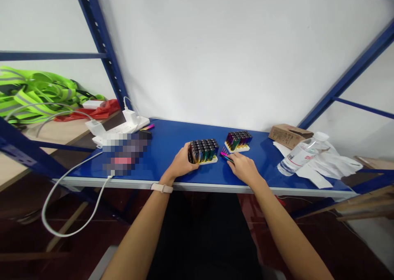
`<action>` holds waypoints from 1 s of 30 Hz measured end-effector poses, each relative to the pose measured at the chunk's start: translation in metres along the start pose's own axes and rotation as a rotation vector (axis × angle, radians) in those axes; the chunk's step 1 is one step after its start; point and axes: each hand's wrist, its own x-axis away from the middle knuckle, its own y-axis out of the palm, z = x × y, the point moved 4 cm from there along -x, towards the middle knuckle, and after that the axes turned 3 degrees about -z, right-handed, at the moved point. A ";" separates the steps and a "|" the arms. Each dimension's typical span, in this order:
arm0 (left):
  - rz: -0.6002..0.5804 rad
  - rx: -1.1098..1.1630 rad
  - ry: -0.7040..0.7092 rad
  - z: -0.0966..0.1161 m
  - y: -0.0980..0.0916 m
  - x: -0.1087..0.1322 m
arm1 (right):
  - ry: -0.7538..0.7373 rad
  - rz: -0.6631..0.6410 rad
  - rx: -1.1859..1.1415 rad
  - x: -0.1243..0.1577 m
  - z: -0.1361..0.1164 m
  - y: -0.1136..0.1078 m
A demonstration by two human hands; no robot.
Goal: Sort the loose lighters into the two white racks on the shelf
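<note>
White wall [215,54] behind a blue steel shelving rack [101,37], dark red floor [92,239] below, wooden bench [55,136] at left

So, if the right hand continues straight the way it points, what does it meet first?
The pink-tipped lighters at its fingertips come first; the right hand may already touch them, though depth is unclear.

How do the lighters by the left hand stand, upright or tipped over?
Upright: the lighters stand in tight rows in a white tray, the left hand against them.
</note>
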 end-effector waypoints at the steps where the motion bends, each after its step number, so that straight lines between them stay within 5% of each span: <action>1: -0.005 0.004 0.013 0.000 0.000 0.000 | 0.004 0.024 -0.010 0.003 0.002 0.003; 8: 0.011 0.002 0.022 -0.015 0.003 -0.004 | 0.044 0.372 -0.670 0.015 0.012 0.017; 14: 0.017 0.012 -0.032 -0.023 0.006 -0.005 | 0.013 0.268 -1.507 0.014 -0.010 0.025; 17: 0.016 0.027 -0.044 -0.021 0.005 -0.004 | 0.058 0.178 -1.594 0.011 -0.019 0.030; 30: 0.015 -0.036 0.033 -0.008 0.004 -0.005 | 0.068 0.204 -1.666 0.000 -0.021 0.039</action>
